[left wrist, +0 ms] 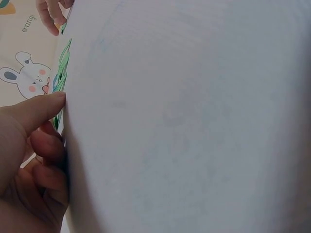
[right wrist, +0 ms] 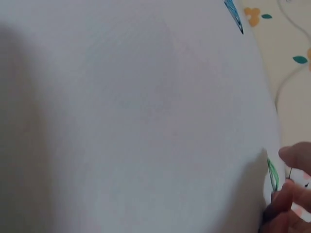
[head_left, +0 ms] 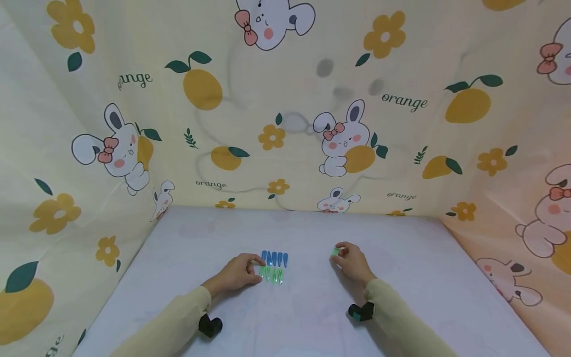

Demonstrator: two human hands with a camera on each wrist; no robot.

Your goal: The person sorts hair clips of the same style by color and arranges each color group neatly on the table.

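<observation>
In the head view, a row of several blue hair clips (head_left: 279, 259) lies on the table above a row of green hair clips (head_left: 274, 275). My left hand (head_left: 240, 271) is at the left end of these rows, its thumb and index finger around the leftmost green hair clip (head_left: 261, 271). The left wrist view shows the thumb stretched out and the other fingers curled below it. Farther right, my right hand (head_left: 354, 263) pinches a separate green hair clip (head_left: 335, 252) at its fingertips. This clip (right wrist: 273, 174) shows close to the tabletop in the right wrist view.
The white tabletop (head_left: 303, 317) runs back to a patterned cloth wall (head_left: 294, 163), with more cloth at both sides. Black wrist mounts (head_left: 210, 326) sit below the sleeves, close to the table. A gap of bare tabletop separates the clip rows from the right hand.
</observation>
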